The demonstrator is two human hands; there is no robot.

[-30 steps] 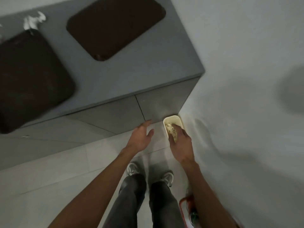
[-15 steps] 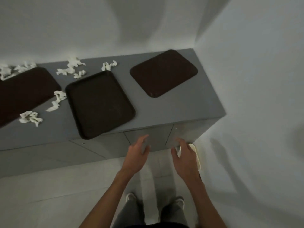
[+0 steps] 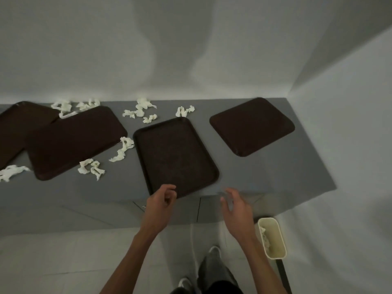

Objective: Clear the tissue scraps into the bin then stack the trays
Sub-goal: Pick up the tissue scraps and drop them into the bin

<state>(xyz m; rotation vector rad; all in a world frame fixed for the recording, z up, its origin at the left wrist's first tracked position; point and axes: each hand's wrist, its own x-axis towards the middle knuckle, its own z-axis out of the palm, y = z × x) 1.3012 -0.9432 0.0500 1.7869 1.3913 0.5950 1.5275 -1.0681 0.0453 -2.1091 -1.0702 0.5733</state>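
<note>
Four trays laid in a row along the desk (image 3: pixel 286 172), with a bin on the floor to its right.

Tissue scraps (image 3: pixel 140 110) are scattered behind and between the left trays (image 3: pixel 72 141); the middle tray (image 3: pixel 176 153) overhangs the front edge; the right tray (image 3: pixel 252 126) is set apart. More scraps are held in the bin (image 3: pixel 273 230).

Tissue scraps (image 3: pixel 91 168) among trays (image 3: pixel 176 155)

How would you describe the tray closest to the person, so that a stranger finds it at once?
On the grey counter lie four brown trays. It is the second tray from the right, overhanging the front edge by the left hand. Only this one shows a raised rim.
</note>
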